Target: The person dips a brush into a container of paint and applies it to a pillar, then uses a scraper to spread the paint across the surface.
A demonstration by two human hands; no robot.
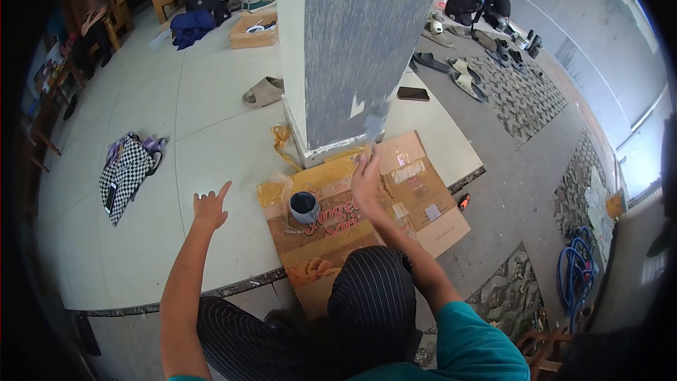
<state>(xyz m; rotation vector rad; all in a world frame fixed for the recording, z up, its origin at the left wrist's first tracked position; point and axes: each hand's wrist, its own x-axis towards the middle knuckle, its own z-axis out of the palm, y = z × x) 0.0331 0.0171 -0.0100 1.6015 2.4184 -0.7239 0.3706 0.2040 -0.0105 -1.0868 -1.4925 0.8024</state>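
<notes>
My right hand [364, 182] is closed around the handle of a paintbrush [376, 121], its blurred grey bristles against the lower part of the pillar [360, 42]. The pillar's front face carries streaky grey paint, with a pale unpainted patch near the bottom; its left side is whitish. My left hand [210, 210] hangs over the tiles with one finger stretched out, holding nothing. Between my hands, a tub of dark paint [304, 206] stands on a flattened cardboard box [328, 250] laid at the pillar's foot.
A phone [413, 94] and a slipper [264, 92] lie near the pillar. Left on the tiles is a checkered cloth [127, 173] with another phone on it. The tiled step's edge [247, 283] runs before my knees. A blue hose [577, 272] is coiled right; people sit farther off.
</notes>
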